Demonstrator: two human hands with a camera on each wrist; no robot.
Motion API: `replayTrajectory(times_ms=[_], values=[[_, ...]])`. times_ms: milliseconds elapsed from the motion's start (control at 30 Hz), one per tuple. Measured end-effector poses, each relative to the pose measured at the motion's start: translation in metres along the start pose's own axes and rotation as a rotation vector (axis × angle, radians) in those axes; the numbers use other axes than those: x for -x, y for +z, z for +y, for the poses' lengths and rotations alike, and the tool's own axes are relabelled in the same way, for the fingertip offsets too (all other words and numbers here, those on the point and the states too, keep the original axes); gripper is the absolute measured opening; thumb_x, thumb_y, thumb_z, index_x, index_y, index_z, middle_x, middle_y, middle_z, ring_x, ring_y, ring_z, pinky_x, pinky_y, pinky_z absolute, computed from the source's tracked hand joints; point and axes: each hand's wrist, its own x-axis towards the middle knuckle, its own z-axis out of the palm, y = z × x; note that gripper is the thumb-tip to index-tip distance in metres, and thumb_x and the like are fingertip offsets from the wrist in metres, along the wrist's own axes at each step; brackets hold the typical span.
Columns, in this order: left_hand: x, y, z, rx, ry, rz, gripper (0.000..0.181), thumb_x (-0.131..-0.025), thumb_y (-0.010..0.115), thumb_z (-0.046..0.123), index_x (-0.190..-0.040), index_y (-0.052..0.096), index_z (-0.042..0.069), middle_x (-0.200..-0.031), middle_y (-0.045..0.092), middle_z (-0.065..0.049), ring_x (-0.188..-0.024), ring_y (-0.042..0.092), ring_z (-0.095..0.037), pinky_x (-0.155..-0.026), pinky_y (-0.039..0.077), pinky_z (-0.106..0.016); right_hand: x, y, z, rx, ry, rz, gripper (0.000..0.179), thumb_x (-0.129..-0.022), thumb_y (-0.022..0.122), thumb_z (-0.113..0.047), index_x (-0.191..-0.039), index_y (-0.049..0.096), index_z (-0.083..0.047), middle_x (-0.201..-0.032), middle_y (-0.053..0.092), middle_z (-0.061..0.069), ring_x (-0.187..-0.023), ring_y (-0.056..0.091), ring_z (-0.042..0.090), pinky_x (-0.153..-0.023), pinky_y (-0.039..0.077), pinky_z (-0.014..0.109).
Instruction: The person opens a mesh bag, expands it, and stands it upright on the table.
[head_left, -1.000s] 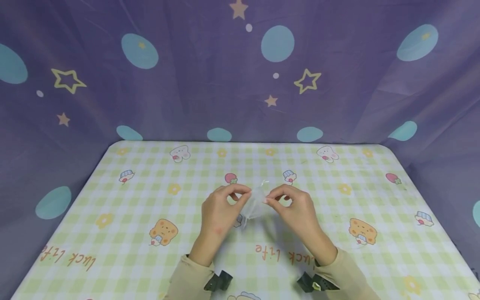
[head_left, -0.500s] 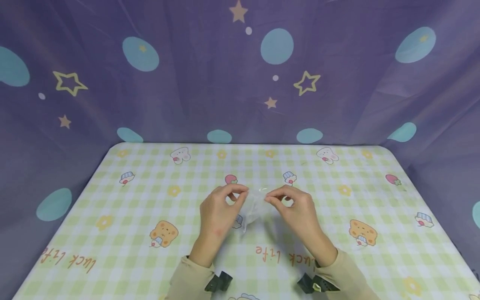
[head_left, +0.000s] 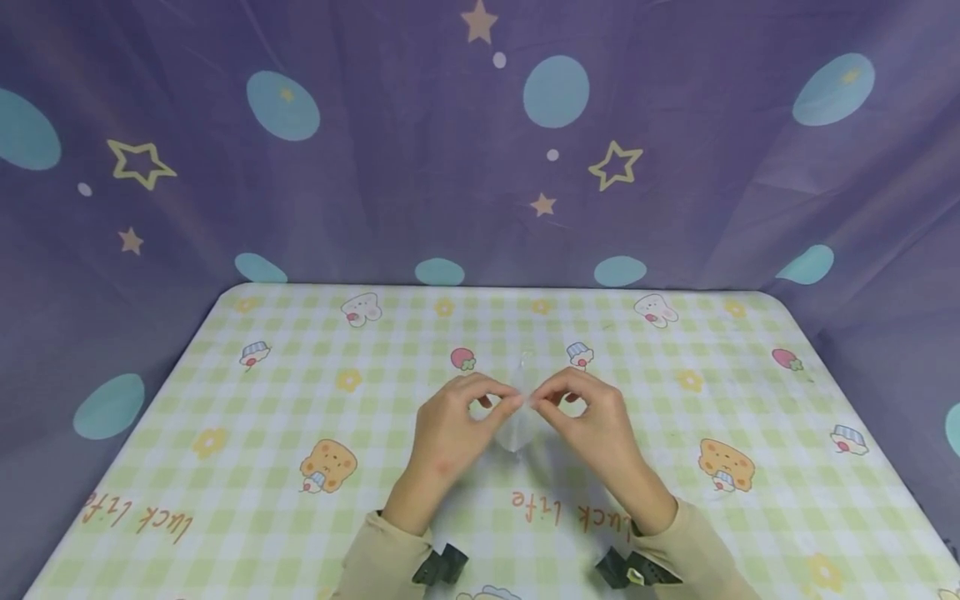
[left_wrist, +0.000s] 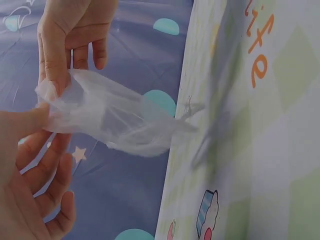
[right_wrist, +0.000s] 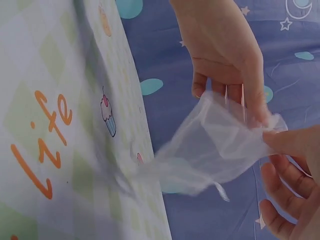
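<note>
A small sheer whitish bag [head_left: 514,435] hangs between both hands above the table, crumpled and see-through. My left hand [head_left: 459,427] pinches its upper edge between thumb and forefinger. Facing it, my right hand [head_left: 591,415] pinches the same edge, the two sets of fingertips almost meeting. In the left wrist view the bag [left_wrist: 117,112] spreads out below the fingers, thin strips trailing from its far end. The right wrist view has the bag [right_wrist: 212,145] fanned out, with a narrow strip dangling at one corner. Nothing shows inside it.
A green-and-white checked cloth [head_left: 262,417] with cartoon prints covers the table. Behind it and at the sides hangs a purple curtain [head_left: 420,183] with stars and blue ovals. Dark straps [head_left: 441,567] are on both wrists over beige sleeves [head_left: 382,558].
My left hand has moved right, bringing its fingertips close to the right hand's. The bag's edge has bunched between them and the bag hangs narrower. The right hand has barely moved.
</note>
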Motion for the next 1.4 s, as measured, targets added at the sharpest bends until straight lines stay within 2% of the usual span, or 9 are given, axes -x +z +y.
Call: replayTrajectory(times_ms=[233,367,500,633,800,967,1167,1267,1400], values=[[-0.0008,-0.0049,-0.0025,-0.038,-0.009,0.055,0.006,-0.083,0.081,0.029,-0.088,0.079,0.027,-0.077,0.064,0.011,-0.069,0.056,-0.006,-0.059,0.044,-0.026,-0.001,0.0007,0.0019,-0.006,-0.045,-0.021,0.018,-0.077,0.082,0.003,-0.087,0.076,-0.012,-0.079,0.07,-0.008,-0.07,0.061,0.008,-0.066,0.051,0.029],[-0.0007,-0.0051,-0.0026,-0.032,0.005,0.07,0.007,-0.081,0.083,0.027,-0.084,0.077,0.027,-0.075,0.062,0.011,-0.067,0.055,-0.006,-0.058,0.043,-0.026,-0.0008,0.0003,0.0026,0.004,-0.05,-0.045,0.018,-0.078,0.082,0.0,-0.093,0.077,-0.009,-0.078,0.068,-0.008,-0.07,0.059,0.007,-0.065,0.052,0.031],[-0.0004,-0.0037,-0.0005,-0.022,0.04,0.108,0.012,-0.079,0.085,0.027,-0.08,0.073,0.025,-0.072,0.061,0.01,-0.067,0.056,-0.006,-0.057,0.043,-0.024,-0.0006,-0.0005,0.0019,0.015,-0.059,-0.063,0.019,-0.079,0.082,-0.004,-0.098,0.077,-0.009,-0.085,0.07,-0.006,-0.072,0.06,0.007,-0.065,0.053,0.035],[0.0001,-0.0023,0.0011,-0.014,0.064,0.144,0.015,-0.078,0.086,0.026,-0.079,0.071,0.024,-0.072,0.062,0.007,-0.066,0.056,-0.006,-0.055,0.043,-0.024,-0.0009,-0.0005,0.0019,0.015,-0.064,-0.064,0.017,-0.08,0.082,-0.005,-0.096,0.078,-0.011,-0.09,0.072,-0.005,-0.074,0.063,0.01,-0.066,0.052,0.034],[-0.0004,-0.001,0.002,0.003,0.08,0.171,0.014,-0.079,0.085,0.026,-0.081,0.071,0.024,-0.075,0.065,0.011,-0.068,0.057,-0.005,-0.057,0.044,-0.024,-0.0011,-0.0009,0.0009,0.034,-0.056,-0.049,0.012,-0.08,0.081,-0.005,-0.088,0.077,-0.012,-0.087,0.072,-0.007,-0.077,0.065,0.01,-0.068,0.052,0.029],[-0.0001,0.0003,0.0026,0.025,0.084,0.127,0.009,-0.085,0.079,0.03,-0.09,0.074,0.025,-0.082,0.068,0.015,-0.073,0.058,-0.004,-0.061,0.046,-0.024,-0.0005,-0.0024,0.0009,0.044,-0.033,-0.025,0.012,-0.08,0.081,-0.002,-0.084,0.074,-0.012,-0.083,0.071,-0.007,-0.076,0.064,0.008,-0.069,0.052,0.028],[0.0004,0.0012,0.0024,0.008,0.11,0.049,0.025,-0.082,0.08,0.04,-0.101,0.077,0.024,-0.087,0.07,0.012,-0.077,0.06,-0.007,-0.062,0.046,-0.024,0.0002,-0.0032,0.0005,0.021,-0.016,0.014,0.019,-0.076,0.083,0.003,-0.08,0.071,-0.012,-0.078,0.071,-0.008,-0.071,0.063,0.008,-0.069,0.05,0.029],[0.0007,0.0017,0.0016,-0.007,0.122,0.054,0.023,-0.082,0.081,0.038,-0.098,0.079,0.023,-0.086,0.071,0.01,-0.075,0.062,-0.011,-0.061,0.045,-0.024,0.0003,-0.0026,0.0003,0.013,-0.031,0.016,0.018,-0.076,0.082,0.003,-0.082,0.073,-0.011,-0.078,0.071,-0.007,-0.07,0.063,0.008,-0.069,0.05,0.029],[0.0008,0.0007,0.0008,-0.03,0.101,0.091,0.012,-0.082,0.082,0.031,-0.09,0.079,0.023,-0.085,0.071,0.011,-0.072,0.061,-0.01,-0.061,0.046,-0.025,0.0001,-0.0013,-0.0002,0.0,-0.066,0.023,0.017,-0.077,0.081,0.004,-0.087,0.076,-0.008,-0.08,0.073,-0.004,-0.07,0.064,0.01,-0.069,0.051,0.027]])
